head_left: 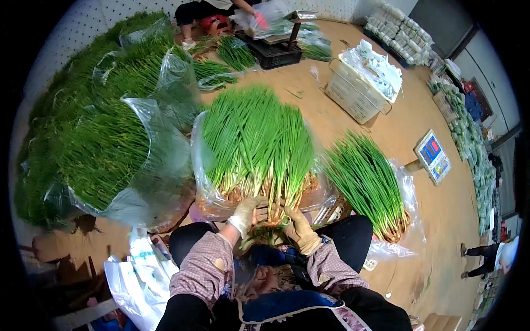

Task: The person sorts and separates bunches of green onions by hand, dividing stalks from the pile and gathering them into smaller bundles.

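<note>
A big pile of green scallions [256,140] lies in front of me on a clear plastic bag [204,146], leaves pointing away and brown root ends toward me. My left hand [243,216], in a pale glove, is closed around root ends at the pile's near edge. Close by on the right, my right hand [302,230], in a yellowish glove, has its fingers curled on the lower stems of a few scallions. What lies inside the fingers is partly hidden. To the right, another scallion bundle [369,185] rests on a plastic sheet [408,207].
Large bagged scallion heaps [105,143] fill the left. A digital scale display [433,156] stands right, with a bag-filled crate [353,94] behind. Another person's gloved hand [260,21] is by a black scale [273,52]. White bags [138,276] lie at lower left.
</note>
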